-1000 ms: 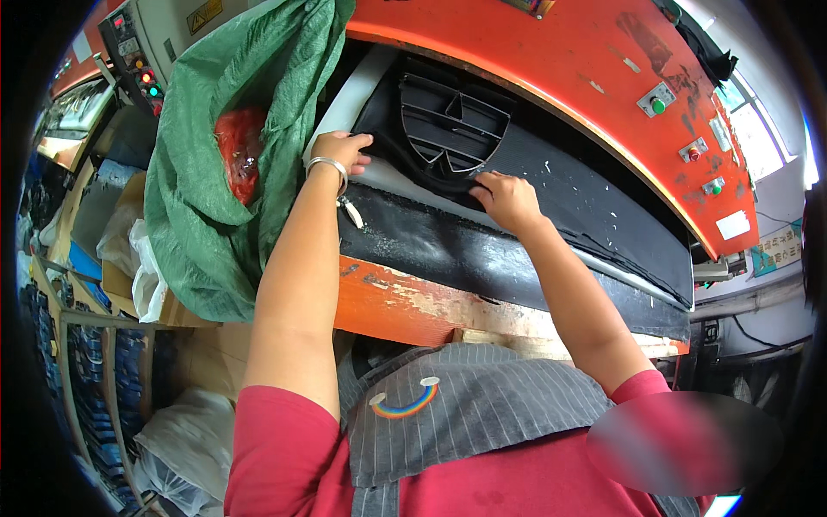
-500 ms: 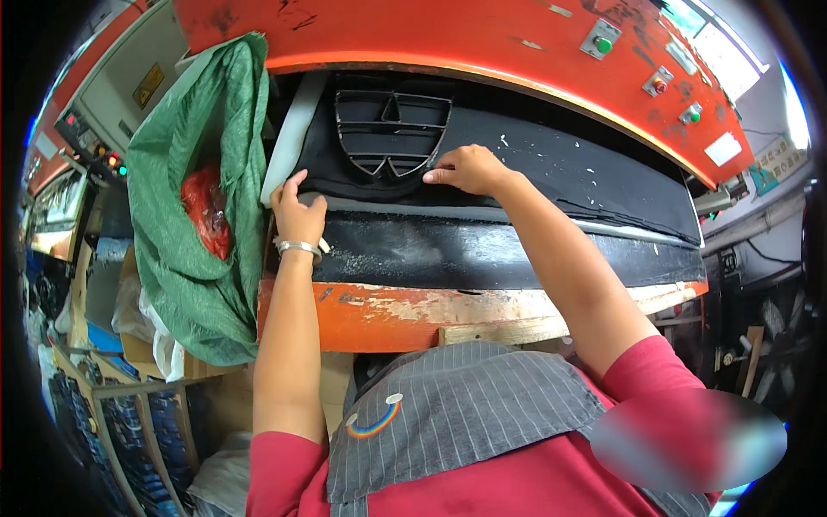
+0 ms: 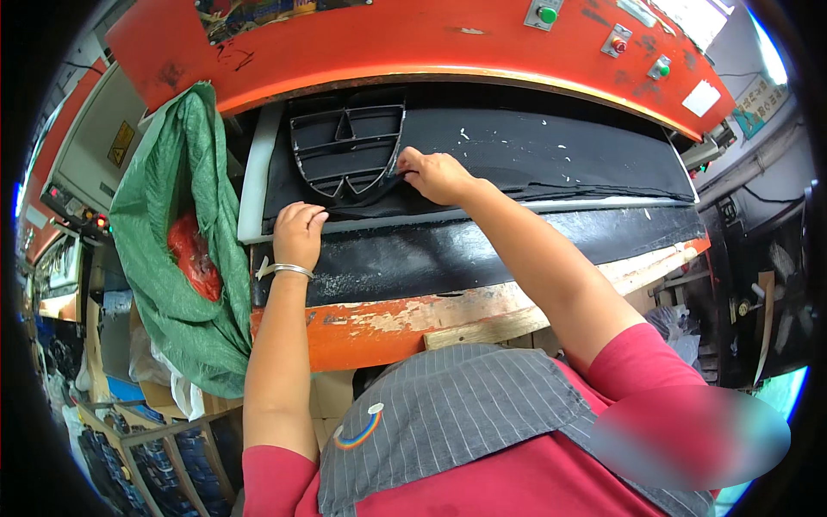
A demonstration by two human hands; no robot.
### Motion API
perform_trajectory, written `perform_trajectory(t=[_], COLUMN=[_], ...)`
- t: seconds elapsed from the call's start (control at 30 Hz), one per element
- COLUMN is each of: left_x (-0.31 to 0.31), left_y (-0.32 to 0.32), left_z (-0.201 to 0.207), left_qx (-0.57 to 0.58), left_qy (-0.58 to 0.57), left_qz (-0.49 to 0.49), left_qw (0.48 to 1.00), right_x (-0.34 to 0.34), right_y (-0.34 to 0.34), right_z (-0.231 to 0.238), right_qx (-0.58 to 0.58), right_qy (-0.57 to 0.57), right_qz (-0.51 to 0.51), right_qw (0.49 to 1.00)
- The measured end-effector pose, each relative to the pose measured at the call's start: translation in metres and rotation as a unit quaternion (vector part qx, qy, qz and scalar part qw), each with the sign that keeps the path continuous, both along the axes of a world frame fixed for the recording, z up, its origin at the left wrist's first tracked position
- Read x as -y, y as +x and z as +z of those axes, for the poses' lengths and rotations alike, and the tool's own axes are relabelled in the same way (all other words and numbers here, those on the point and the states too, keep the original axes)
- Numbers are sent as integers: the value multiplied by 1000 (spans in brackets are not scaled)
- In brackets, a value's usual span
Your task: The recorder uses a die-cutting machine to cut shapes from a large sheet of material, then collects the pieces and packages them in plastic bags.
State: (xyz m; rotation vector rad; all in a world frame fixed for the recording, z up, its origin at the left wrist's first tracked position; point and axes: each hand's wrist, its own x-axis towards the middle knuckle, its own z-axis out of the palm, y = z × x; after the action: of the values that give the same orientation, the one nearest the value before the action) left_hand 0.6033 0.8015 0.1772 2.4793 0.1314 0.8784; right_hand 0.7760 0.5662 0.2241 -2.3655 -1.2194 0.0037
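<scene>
A metal cutting die [image 3: 349, 145], a shield-shaped frame with crossbars, lies on a black sheet of material [image 3: 508, 159] at the left end of a press bed. My right hand [image 3: 433, 175] pinches a raised fold of the sheet beside the die's lower right edge. Nearer to me, my left hand [image 3: 297, 234] has its thumb and fingers drawn together at the sheet's near edge, below the die's tip; its fingertips are partly hidden. Beneath the sheet, a white board [image 3: 256, 185] shows along the left and near sides.
An orange press beam [image 3: 413, 52] with green and red buttons spans the far side. At left hangs a green woven sack [image 3: 142, 224] with a red plastic bag [image 3: 194, 258] inside. A wooden strip [image 3: 487, 327] runs along the orange front edge. White scraps dot the sheet.
My left hand's spread fingers have come together at the sheet's edge. My right hand now lifts a fold of the sheet beside the die. The whole view has shifted.
</scene>
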Motion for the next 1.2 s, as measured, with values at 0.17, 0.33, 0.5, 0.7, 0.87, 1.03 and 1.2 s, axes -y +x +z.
perform_trajectory(t=[0.17, 0.33, 0.5, 0.7, 0.87, 1.03, 1.2], left_x=[-3, -10, -12, -11, -7, -5, -5], left_y=[13, 20, 24, 24, 14, 10, 9], left_z=[14, 17, 20, 26, 24, 24, 21], left_qx=[-105, -148, -158, -205, -167, -170, -174], left_qy=[-35, -36, -67, -185, -55, -54, -74], left_qz=[23, 63, 54, 22, 25, 11, 16], left_qw=[994, 986, 984, 961, 984, 984, 982], right_x=[15, 20, 13, 2, -5, -7, -6], right_y=[-1, -20, -2, 9, 8, 13, 24], right_z=[-1, 2, 2, 7, 19, 26, 22], right_qx=[4, 148, 49, -2, -57, -126, -179], right_qy=[-32, -29, -37, -81, -98, -78, -67], right_qz=[97, 174, 142, 87, 29, -18, 2], right_qw=[995, 973, 988, 993, 993, 989, 982])
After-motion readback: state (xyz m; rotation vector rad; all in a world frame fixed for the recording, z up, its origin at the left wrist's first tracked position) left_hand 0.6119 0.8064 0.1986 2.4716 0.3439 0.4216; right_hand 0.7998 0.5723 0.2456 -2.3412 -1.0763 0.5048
